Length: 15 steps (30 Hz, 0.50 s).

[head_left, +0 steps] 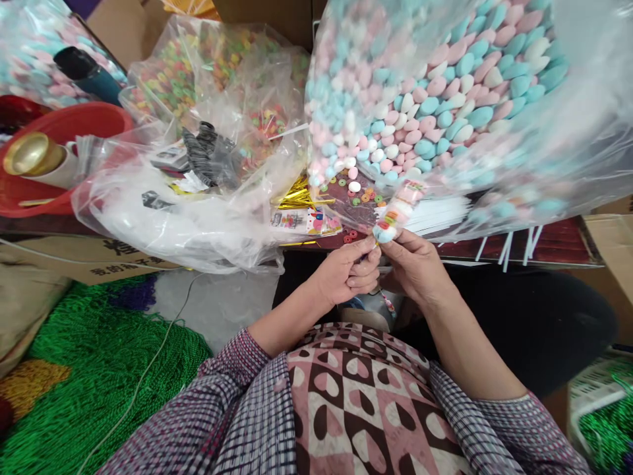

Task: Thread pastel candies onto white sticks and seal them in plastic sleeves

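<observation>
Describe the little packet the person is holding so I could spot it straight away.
Start at the huge clear bag of pastel candies at upper right. Just below its lower edge, both hands meet: left hand, right hand. The slim candy-filled packet sticks up from their fingertips.

Counting from my feed: two hands, one candy skewer.

I've got two big clear bags of pastel candies, one bag of multicoloured rings, one red basin, one gold-capped roll, one bundle of gold twist ties. Left hand and right hand pinch the one candy skewer. Loose candies: too many to count.
</observation>
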### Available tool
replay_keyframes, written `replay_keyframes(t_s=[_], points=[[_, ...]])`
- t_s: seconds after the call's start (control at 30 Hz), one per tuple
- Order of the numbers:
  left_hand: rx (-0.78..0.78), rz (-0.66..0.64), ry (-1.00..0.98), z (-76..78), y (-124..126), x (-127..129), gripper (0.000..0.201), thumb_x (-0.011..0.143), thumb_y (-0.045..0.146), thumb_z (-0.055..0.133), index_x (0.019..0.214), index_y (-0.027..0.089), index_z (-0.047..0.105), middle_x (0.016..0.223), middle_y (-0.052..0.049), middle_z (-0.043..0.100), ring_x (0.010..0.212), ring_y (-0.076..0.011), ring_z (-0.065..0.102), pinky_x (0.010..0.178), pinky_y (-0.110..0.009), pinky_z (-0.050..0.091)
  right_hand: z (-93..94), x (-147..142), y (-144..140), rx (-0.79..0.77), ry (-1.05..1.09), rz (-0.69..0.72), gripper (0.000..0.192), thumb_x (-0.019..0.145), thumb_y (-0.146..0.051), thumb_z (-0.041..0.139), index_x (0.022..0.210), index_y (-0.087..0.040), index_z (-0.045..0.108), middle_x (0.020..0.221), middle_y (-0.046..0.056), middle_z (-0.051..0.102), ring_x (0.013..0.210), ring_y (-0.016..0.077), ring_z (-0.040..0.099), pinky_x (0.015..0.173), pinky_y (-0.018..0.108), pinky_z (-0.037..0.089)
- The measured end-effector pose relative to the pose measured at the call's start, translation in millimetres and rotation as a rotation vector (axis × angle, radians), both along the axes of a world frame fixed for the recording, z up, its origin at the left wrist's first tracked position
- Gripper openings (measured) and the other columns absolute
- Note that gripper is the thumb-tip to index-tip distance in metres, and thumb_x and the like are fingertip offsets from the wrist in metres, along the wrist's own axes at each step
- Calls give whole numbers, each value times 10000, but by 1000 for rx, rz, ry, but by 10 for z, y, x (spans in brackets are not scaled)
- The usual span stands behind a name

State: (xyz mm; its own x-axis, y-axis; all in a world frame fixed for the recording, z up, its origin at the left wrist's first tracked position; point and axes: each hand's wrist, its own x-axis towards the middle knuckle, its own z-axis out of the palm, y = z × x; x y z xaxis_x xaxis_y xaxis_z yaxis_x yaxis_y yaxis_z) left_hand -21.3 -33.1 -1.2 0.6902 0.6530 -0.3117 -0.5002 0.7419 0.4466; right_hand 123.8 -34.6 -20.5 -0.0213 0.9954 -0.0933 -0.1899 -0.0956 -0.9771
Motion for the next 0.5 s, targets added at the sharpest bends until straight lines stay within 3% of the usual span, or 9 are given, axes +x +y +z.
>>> replay_keyframes(t_s=[0.2,0.33,0.5], points=[[21,-113,-6,45,-33,-26,412,944,349,460,580,159,485,397,92,208,292,-47,180,345,-168,205,199,128,-47,-21,58,172,386,719,-483,763,1043,-278,719,1047,56,743,938,248,690,828,416,553],[-33,-91,-78,24,-19,-38,401,956,354,444,608,162,499,422,97,171,299,-51,171,353,-168,222,185,122,-48,-35,65,126,366,665,-476,810,966,-278,743,975,39,750,827,224,682,794,408,556],[-70,-84,-108,21,-17,-35,423,978,355,392,624,159,516,425,99,158,299,-53,149,347,-167,218,131,80,-3,-19,75,2,262,635,-443,847,759,-246,727,729,-2,696,653,164,613,707,350,535]])
